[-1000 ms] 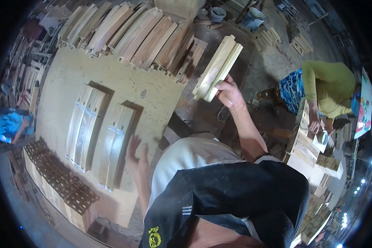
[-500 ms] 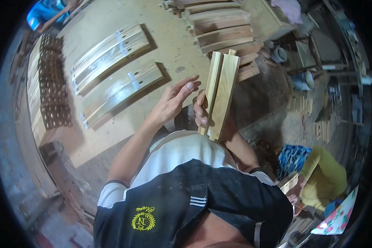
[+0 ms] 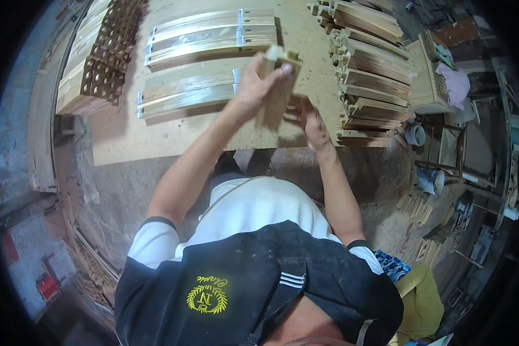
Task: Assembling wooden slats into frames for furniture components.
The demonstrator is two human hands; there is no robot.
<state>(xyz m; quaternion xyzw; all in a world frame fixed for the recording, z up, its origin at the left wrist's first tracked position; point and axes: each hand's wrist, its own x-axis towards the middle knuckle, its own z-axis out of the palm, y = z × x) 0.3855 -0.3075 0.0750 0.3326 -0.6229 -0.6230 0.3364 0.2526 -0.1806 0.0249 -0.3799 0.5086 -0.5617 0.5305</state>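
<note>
My left hand grips a pair of pale wooden slats near their upper end, thumb over the edge. The slats are held steeply above the front part of the table and look slightly blurred. Close by their lower right side is my right hand, its fingers parted and a little bent; it does not seem to grip them. Beyond my hands, bundles of pale slats bound with clear shiny bands lie on the table, and a nearer bundle lies in front of them.
The table is a broad tan board. Stacked timber with rows of holes stands at its left. Several rows of wooden pieces with pegged ends lie at its right. A bucket stands beyond the right edge. A co-worker in yellow-green clothing is at lower right.
The slats have passed from my right hand to my left and moved forward over the table. My right hand has let go. My body has turned, so the table now lies squarely ahead.
</note>
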